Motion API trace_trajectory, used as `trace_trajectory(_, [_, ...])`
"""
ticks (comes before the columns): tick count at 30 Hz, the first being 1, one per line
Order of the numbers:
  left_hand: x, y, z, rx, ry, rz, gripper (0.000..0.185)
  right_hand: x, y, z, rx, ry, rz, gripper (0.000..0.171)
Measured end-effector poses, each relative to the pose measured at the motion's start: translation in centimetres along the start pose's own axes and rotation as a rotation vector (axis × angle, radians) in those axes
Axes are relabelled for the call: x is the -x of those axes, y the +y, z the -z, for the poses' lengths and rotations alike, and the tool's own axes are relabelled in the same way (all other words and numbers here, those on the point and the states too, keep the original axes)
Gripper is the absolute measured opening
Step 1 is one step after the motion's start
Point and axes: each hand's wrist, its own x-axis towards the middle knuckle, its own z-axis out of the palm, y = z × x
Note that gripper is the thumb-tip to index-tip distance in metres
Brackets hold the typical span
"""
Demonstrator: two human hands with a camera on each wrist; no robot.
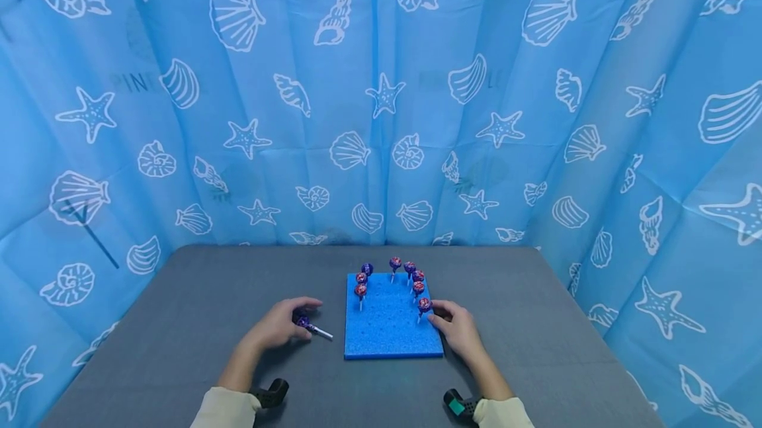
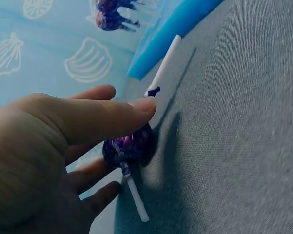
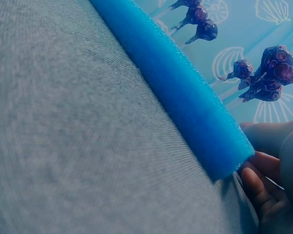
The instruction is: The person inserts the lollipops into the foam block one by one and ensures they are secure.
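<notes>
My left hand (image 2: 53,146) fills the left wrist view's lower corner, cut off by the frame, and my fingers cover part of the lollipop head (image 2: 129,146). In the right wrist view only my right hand's fingertips (image 3: 263,195) show at the edge, and the foam block (image 3: 185,97) hides where they touch it. The standing lollipops (image 1: 393,279) are too small in the head view to read their wrappers.
</notes>
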Motion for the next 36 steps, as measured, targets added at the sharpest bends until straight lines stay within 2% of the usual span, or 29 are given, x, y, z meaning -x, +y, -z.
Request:
trace_trajectory(6, [-0.2, -0.3, 0.3, -0.027, 0.003, 0.035, 0.052, 0.0, 0.0, 0.0, 0.001, 0.002, 0.002, 0.027])
trace_trajectory(19, [-0.1, -0.1, 0.4, -0.084, 0.001, 0.056, 0.038, 0.1, -0.1, 0.2, -0.01, -0.014, 0.002, 0.027])
trace_trajectory(28, [-0.2, 0.1, 0.1, -0.071, 0.065, 0.062, 0.032, 0.1, 0.0, 0.2, -0.002, -0.006, 0.006, 0.027])
trace_trajectory(36, [-0.2, 1.1, 0.3, -0.046, 0.149, 0.086, 0.03, 0.1, 0.1, 0.2, 0.007, -0.006, 0.007, 0.027])
